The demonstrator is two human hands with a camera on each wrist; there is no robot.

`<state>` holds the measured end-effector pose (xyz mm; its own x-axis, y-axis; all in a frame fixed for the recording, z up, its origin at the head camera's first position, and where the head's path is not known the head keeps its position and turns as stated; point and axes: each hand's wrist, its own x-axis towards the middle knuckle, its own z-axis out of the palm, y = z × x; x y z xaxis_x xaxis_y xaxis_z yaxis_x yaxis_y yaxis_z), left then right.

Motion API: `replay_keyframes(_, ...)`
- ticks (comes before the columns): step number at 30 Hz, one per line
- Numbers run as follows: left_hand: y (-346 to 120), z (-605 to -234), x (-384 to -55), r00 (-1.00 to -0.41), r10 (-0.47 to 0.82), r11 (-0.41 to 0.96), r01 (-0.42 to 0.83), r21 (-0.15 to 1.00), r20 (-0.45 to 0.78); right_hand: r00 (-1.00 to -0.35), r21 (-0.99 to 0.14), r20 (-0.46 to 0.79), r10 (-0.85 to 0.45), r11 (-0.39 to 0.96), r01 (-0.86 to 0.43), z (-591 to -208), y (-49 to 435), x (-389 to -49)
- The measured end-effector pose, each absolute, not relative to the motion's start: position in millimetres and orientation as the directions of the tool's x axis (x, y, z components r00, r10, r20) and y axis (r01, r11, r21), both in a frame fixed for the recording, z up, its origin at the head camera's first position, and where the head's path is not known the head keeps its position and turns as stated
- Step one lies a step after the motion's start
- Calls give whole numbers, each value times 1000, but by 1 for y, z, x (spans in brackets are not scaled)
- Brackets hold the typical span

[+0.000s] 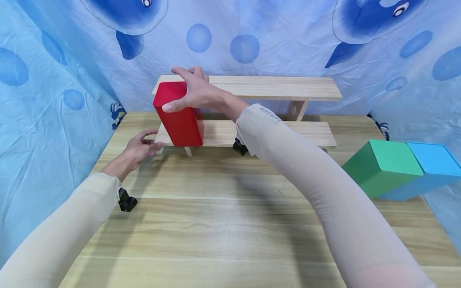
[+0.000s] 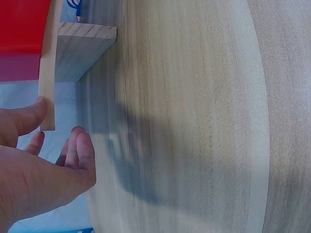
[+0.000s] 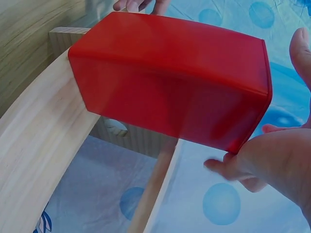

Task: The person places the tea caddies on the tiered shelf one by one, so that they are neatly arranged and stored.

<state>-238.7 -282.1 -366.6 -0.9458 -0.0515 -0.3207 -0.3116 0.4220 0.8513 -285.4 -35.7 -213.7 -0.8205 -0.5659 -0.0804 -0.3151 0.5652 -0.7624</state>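
Observation:
A tall red box (image 1: 183,126) stands at the left end of the lower board (image 1: 219,134) of a two-tier wooden shelf. My right hand (image 1: 198,91) is spread at the box's top, thumb over its front side and fingers reaching behind. In the right wrist view, the thumb is clear of the red box (image 3: 165,82), and the lower fingers are by its corner. At the board's left end is my left hand (image 1: 138,150). Its thumb touches the board's edge (image 2: 47,77) in the left wrist view, while the other fingers hang loosely curled below.
The upper board (image 1: 270,86) runs behind and above. A green box (image 1: 385,164) and a blue box (image 1: 435,168) stand side by side at the table's right. Under everything is the wood-grain table (image 1: 216,236); blue patterned curtains (image 1: 245,28) surround it.

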Motion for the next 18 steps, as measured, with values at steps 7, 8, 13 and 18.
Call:
replay_keyframes(7,-283,-368,-238,-950,-48,419,-300,857,-310,-831,-739,-61,-553,585,-335,-211,-32,-281)
replay_keyframes(8,-283,-368,-238,-950,-44,417,-299,858,-310,-831,-737,-59,-553,586,-338,-211,-31,-281)
replay_keyframes(13,-284,-368,-238,-954,-41,424,-287,859,-298,-830,-729,-45,-556,586,-354,-210,-24,-280)
replay_keyframes(18,-284,-368,-238,-956,-41,428,-280,859,-291,-829,-721,-29,-558,586,-369,-210,-14,-279)
